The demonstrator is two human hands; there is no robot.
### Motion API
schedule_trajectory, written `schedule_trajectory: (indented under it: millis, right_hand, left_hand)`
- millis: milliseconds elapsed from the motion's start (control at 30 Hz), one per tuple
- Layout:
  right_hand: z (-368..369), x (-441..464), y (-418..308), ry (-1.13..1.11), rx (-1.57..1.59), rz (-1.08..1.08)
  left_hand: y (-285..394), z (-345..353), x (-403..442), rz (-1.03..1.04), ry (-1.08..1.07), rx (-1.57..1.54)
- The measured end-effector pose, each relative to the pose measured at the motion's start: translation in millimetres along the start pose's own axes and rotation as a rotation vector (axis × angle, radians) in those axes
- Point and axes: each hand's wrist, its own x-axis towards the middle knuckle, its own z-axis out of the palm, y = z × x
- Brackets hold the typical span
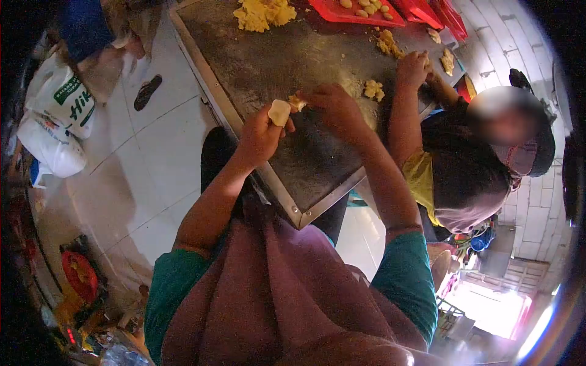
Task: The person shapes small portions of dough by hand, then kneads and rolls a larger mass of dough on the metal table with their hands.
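My left hand [261,137] is closed around a small cream-coloured piece with a flat, rounded-square face [279,113]; its exact kind is unclear. Just past it, between my two hands, is a small lump of yellowish dough [297,102]. My right hand [334,113] reaches in from the right, its fingertips bunched at that lump and partly dark. Both hands are over the dark tabletop [311,161], near its metal-edged left side. A small crumbly heap of dough [373,90] lies on the table right of my right hand.
A large yellow dough mass [264,13] sits at the far left of the table. A red tray [332,13] holds several pale rounded pieces. At my right, a co-worker's hands [415,68] work near more dough [389,44]. White bags [64,100] stand on the floor at left.
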Motion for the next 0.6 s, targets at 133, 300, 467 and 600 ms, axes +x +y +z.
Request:
schedule_trajectory:
  millis: [133,300,467,600]
  right_hand:
    - [-17.8,-7.7,3.5,-0.171,0.344,0.472]
    - [20.6,-45.4,11.3,0.166,0.213,0.077]
    - [15.7,-49.0,21.1,0.113,0.203,0.038]
    - [14.4,-42.0,25.8,0.042,0.300,0.069]
  left_hand:
    - [3.8,2.0,-1.9,0.015,0.007,-0.021]
    - [-3.1,-0.5,0.7,0.071,-0.036,0.001]
    - [7.7,2.0,0.2,0.010,-0.013,0.000]
    - [6.2,0.7,0.3,0.001,-0.012,-0.013]
